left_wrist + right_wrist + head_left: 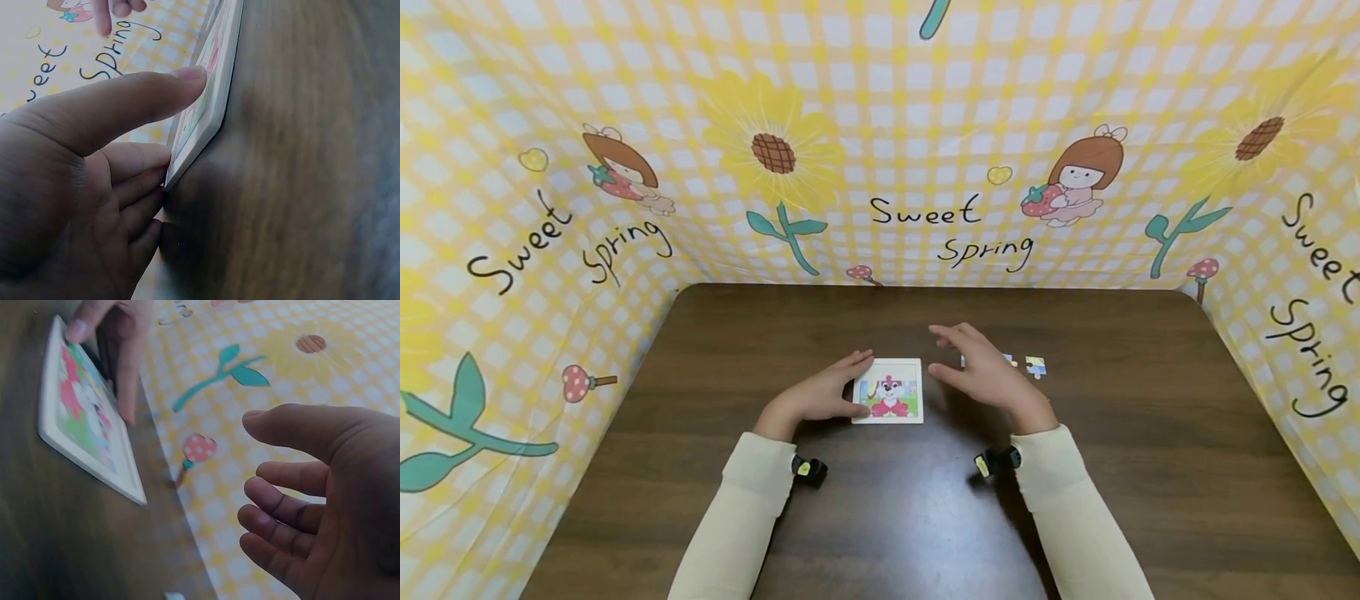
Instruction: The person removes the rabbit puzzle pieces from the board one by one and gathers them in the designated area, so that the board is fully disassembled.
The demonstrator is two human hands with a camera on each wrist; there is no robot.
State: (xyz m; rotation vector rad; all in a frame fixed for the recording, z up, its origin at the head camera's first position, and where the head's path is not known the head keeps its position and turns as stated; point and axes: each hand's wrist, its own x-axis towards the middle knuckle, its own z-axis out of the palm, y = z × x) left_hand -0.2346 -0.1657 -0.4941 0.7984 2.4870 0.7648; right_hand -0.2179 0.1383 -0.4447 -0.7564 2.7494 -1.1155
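Note:
A small jigsaw puzzle (891,400) in a white frame lies on the table, showing a pink and white cartoon animal. A pale band runs above the picture. My left hand (820,393) holds the puzzle by its left side, the thumb over the near corner and the fingers along the edge (103,181). To the right of the puzzle, my right hand (981,371) hovers above the table with fingers spread and nothing between them (325,494). A loose jigsaw piece (1035,367) lies beyond it, and other pieces (1009,359) are partly hidden behind this hand.
The brown wooden table (895,517) ends at a yellow checked cloth (880,150) that stands behind it and along both sides. Dark wrist cameras (810,471) are strapped at both cuffs.

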